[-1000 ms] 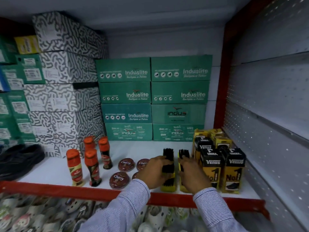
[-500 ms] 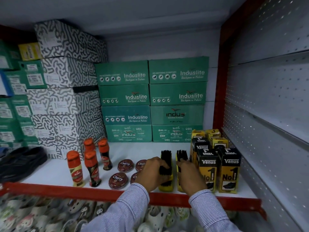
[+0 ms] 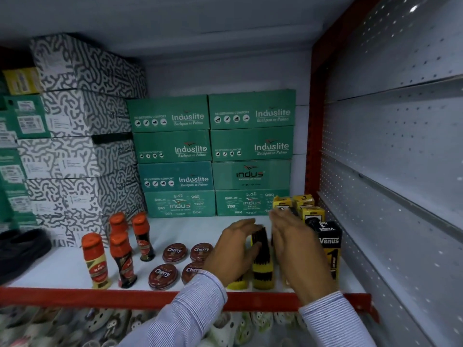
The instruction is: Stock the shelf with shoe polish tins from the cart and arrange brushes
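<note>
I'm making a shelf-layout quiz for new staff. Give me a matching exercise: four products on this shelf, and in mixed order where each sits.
Things:
1. polish bottles
2. Cherry tins
3. brushes
4. Venus boxes

Places:
A. far right, by the perforated wall
B. between the two hands
C. leftmost of the four, orange caps up
D. lying flat, just left of the left hand

Pairs: 1-C, 2-D, 3-B, 4-A

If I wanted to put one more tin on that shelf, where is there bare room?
Bare white shelf lies behind the Cherry tins, before the green boxes. Another patch sits between the black shoe and the bottles. The right side is crowded: brushes, both hands, Venus cartons.
</note>
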{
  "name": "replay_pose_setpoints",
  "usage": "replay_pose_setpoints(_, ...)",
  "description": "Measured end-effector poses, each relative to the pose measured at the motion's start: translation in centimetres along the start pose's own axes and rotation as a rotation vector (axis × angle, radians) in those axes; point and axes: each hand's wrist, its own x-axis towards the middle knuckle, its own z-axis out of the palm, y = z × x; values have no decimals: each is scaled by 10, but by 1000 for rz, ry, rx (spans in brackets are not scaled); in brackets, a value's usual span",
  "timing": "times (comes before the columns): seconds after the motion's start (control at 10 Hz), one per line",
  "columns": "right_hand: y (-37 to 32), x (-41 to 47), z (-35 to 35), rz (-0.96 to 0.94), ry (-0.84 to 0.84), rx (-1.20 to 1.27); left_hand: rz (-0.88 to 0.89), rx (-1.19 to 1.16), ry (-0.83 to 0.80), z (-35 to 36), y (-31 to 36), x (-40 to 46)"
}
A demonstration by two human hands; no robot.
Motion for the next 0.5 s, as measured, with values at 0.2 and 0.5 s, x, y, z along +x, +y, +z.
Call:
replay_pose_setpoints(0.2,54,-7,-25,173,8,-141,98,-38,-42,26,47,25)
replay_pose_setpoints(0.5,48,8,-29,102,33,-182,92,21,29,2,47,20)
